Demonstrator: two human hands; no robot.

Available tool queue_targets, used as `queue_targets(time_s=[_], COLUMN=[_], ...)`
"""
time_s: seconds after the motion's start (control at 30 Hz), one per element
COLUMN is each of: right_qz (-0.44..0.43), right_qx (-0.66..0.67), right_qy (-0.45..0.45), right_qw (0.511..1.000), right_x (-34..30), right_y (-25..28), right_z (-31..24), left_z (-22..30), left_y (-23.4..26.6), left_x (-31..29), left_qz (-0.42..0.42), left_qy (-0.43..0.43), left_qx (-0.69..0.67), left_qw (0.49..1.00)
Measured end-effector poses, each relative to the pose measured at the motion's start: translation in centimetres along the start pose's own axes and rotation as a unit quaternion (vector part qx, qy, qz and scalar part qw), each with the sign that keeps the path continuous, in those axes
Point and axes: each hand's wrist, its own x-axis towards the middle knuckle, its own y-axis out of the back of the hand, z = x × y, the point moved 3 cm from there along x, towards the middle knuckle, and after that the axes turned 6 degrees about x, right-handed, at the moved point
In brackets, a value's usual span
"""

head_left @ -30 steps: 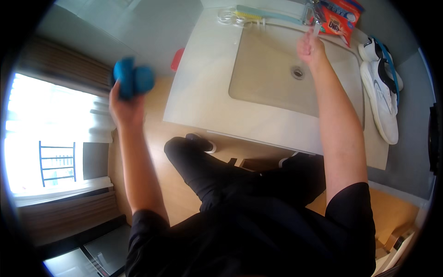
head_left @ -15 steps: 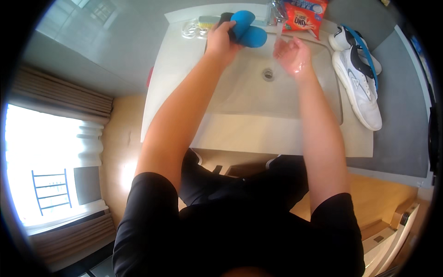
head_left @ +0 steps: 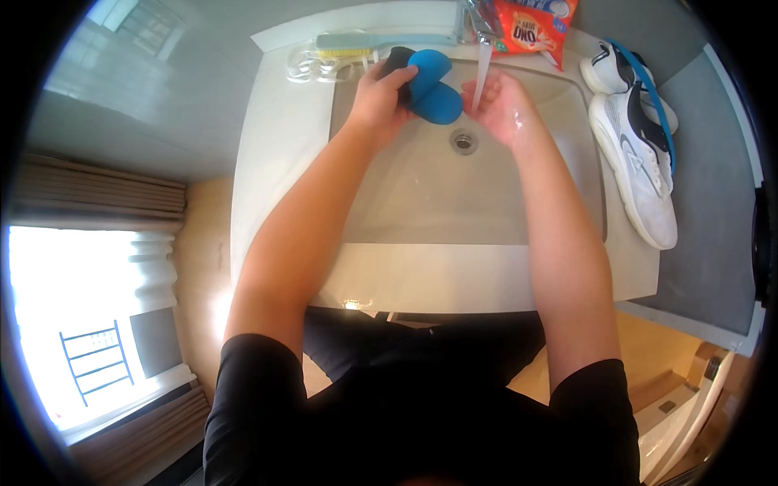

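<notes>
Over the upper left part of the sink (head_left: 454, 212), my left hand (head_left: 379, 101) is closed around a pair of shoe insoles (head_left: 436, 100), blue on one face and black on the other. Their rounded blue ends stick out toward the right, and the thumb lies across them. Beneath the faucet (head_left: 481, 20), my right hand (head_left: 500, 107) is open and wet, palm turned up and fingers loosely curved. A stream of water (head_left: 481, 77) runs down at its fingers. The insoles' ends are close to those fingertips.
A long-handled brush (head_left: 389, 40) and a clear coiled item (head_left: 312, 66) lie on the counter's back left. Behind the faucet is a red detergent bag (head_left: 531, 32). White sneakers (head_left: 636, 170) with a blue strap (head_left: 648, 89) stand right of the sink. The drain (head_left: 463, 142) is uncovered.
The view has shifted a little. My left hand has brought the insoles nearer, lower over the sink and closer to the water. My right hand remains by the stream.
</notes>
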Motion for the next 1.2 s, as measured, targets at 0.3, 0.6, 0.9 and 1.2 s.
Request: queue_targets(time_s=[0.3, 0.6, 0.9, 1.2], right_qz=[-0.044, 0.008, -0.007, 0.106], right_qx=[-0.154, -0.235, -0.186, -0.16], right_qy=[-0.079, -0.03, 0.02, 0.078], right_qw=[0.984, 0.971, 0.982, 0.978], right_x=[-2.2, -1.1, -1.9, -4.6], right_y=[-2.2, 1.0, 2.6, 3.6], right_z=[0.3, -1.1, -2.2, -4.7], left_z=[-1.1, -1.6, -3.1, -2.9], left_y=[-0.8, -1.5, -1.2, 0.4], left_x=[0.3, 0.0, -0.2, 0.2], left_qz=[-0.055, -0.1, -0.131, -0.022], left_qy=[0.03, 0.048, 0.026, 0.059], left_qx=[0.143, 0.366, 0.335, 0.102], left_qw=[0.988, 0.924, 0.933, 0.993])
